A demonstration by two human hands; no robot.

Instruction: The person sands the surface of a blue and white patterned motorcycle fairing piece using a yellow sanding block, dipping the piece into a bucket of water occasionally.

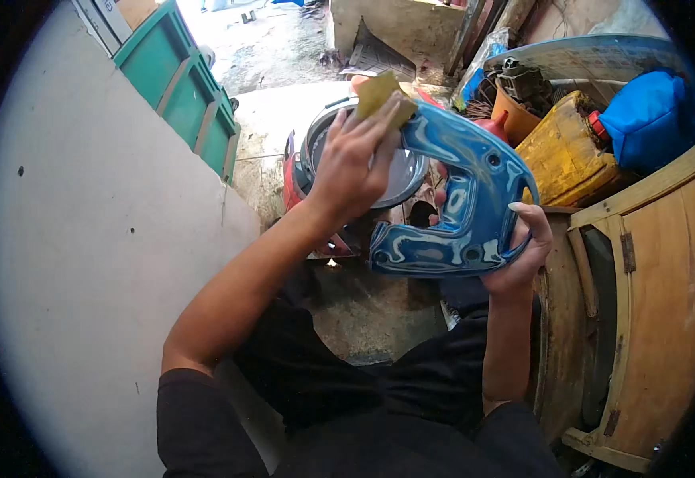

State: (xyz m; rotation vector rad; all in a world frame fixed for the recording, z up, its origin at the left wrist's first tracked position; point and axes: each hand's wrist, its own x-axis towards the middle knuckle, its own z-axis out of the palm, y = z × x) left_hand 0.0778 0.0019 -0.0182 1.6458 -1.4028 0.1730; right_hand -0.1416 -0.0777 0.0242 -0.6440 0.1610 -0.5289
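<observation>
A glossy blue U-shaped plastic panel (pixel 495 195) with white and tan swirls and several bolt holes is held up in front of me. My right hand (pixel 523 251) grips its lower right corner, thumb on the face and the other fingers behind. Pressed to the upper left end of the panel is a folded piece of yellowish sandpaper (pixel 383 92). My left hand (pixel 355 159) lies over it with the fingers stretched along it and holds it there. Behind the hands stands a round bucket (pixel 411 179), its contents partly hidden.
A white wall (pixel 108 231) runs along the left, with a green door (pixel 176 88) beyond it. To the right are a dirty yellow jerrycan (pixel 563 151), a blue bag (pixel 654 119), an orange container (pixel 515 119) with metal parts and a wooden cabinet (pixel 666 279).
</observation>
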